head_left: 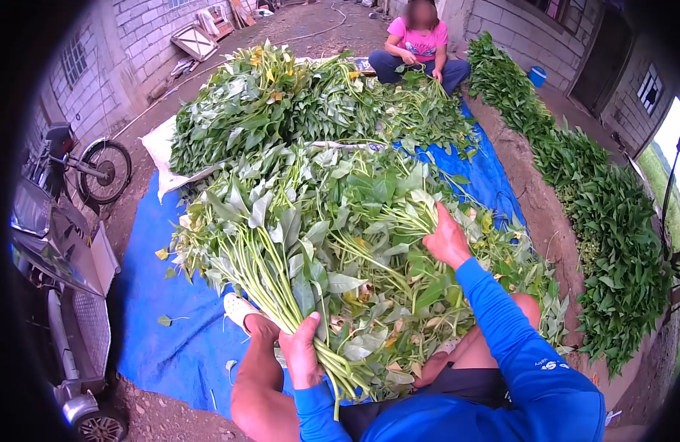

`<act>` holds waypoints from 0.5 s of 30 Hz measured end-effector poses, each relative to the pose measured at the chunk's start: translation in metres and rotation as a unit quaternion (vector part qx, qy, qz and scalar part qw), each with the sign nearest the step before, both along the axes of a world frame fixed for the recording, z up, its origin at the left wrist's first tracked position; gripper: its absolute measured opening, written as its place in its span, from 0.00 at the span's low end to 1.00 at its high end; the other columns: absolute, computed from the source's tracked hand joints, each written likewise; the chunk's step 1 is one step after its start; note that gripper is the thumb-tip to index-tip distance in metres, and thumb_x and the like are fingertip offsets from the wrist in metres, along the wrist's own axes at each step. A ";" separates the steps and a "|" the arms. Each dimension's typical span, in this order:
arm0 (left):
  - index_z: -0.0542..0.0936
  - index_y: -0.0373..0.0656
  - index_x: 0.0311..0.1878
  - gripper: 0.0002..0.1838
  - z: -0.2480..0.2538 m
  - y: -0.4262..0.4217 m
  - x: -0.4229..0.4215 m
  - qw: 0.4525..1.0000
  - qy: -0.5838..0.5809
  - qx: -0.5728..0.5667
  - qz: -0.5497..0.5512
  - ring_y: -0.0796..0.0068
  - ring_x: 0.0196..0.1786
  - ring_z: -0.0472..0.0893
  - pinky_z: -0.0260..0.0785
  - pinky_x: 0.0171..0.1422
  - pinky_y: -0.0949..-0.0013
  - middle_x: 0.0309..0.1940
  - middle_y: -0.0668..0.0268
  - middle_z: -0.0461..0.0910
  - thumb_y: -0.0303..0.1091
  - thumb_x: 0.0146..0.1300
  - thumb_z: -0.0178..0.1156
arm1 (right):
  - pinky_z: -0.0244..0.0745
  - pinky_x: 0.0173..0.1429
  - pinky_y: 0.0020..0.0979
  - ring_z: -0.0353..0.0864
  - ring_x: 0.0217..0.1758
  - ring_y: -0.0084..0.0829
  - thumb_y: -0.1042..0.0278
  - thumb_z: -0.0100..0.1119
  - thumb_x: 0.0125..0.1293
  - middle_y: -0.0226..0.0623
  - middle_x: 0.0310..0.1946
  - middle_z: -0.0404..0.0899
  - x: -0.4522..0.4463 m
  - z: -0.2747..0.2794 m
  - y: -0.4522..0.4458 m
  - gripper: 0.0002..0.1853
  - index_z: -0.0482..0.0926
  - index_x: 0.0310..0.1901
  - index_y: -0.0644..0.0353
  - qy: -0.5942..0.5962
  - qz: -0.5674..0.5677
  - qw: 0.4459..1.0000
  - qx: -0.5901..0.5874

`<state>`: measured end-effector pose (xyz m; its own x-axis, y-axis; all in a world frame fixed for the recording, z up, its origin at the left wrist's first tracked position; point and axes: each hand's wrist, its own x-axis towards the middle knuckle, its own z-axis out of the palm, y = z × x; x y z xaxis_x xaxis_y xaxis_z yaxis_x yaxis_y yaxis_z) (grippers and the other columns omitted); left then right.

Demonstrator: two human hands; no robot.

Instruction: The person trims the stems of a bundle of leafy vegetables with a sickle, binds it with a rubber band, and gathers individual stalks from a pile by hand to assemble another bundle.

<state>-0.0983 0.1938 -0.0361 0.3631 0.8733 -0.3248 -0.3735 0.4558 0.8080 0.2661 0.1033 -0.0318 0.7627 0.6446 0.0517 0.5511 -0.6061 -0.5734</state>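
Observation:
My left hand [301,352] is wrapped round a thick bundle of long green leafy stems [262,276], low between my knees. The bundle's leaves point up and away to the left, and its cut ends hang below the hand. To the right and farther forward, my right hand [449,237] grips the stems of a smaller leafy bunch [408,219] at the edge of the loose greens. Under and around both hands lies a wide heap of leafy stems [362,276], with some yellow leaves in it.
A blue tarp [170,346] lies under the heap. Beyond stands a taller pile of greens [244,110]. A person in a pink shirt [419,40] sits at the back, handling stems. More greens [612,243] line the right side. A motorcycle [96,173] is at the left.

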 end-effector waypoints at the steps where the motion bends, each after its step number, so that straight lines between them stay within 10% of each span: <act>1: 0.72 0.30 0.73 0.31 0.005 -0.003 0.000 1.000 0.004 -0.005 -0.004 0.64 0.55 0.87 0.83 0.62 0.62 0.59 0.56 0.84 0.23 0.68 0.67 | 0.75 0.75 0.51 0.80 0.71 0.62 0.72 0.68 0.59 0.68 0.68 0.78 0.007 0.012 -0.005 0.48 0.60 0.81 0.71 -0.032 -0.007 0.999 0.007; 9: 0.70 0.32 0.77 0.33 0.025 -0.010 0.008 0.998 0.020 0.048 0.026 0.62 0.63 0.85 0.80 0.69 0.60 0.67 0.53 0.81 0.22 0.70 0.65 | 0.74 0.76 0.48 0.78 0.72 0.59 0.62 0.75 0.62 0.68 0.71 0.72 -0.028 -0.015 0.003 0.54 0.54 0.85 0.64 -0.066 0.077 0.994 0.043; 11: 0.73 0.33 0.72 0.30 -0.003 -0.001 -0.004 0.996 0.052 0.063 0.040 0.62 0.57 0.87 0.82 0.65 0.59 0.60 0.54 0.84 0.27 0.69 0.68 | 0.74 0.77 0.42 0.80 0.70 0.50 0.57 0.77 0.65 0.64 0.70 0.75 -0.034 -0.069 0.001 0.55 0.53 0.87 0.60 0.284 0.074 0.955 0.054; 15: 0.77 0.31 0.67 0.24 -0.008 0.004 -0.011 0.996 0.043 0.053 0.049 0.68 0.44 0.89 0.84 0.49 0.64 0.49 0.58 0.87 0.31 0.72 0.67 | 0.84 0.53 0.33 0.87 0.50 0.31 0.67 0.68 0.73 0.41 0.53 0.88 -0.029 -0.149 -0.014 0.27 0.78 0.72 0.57 0.442 -0.081 0.892 0.056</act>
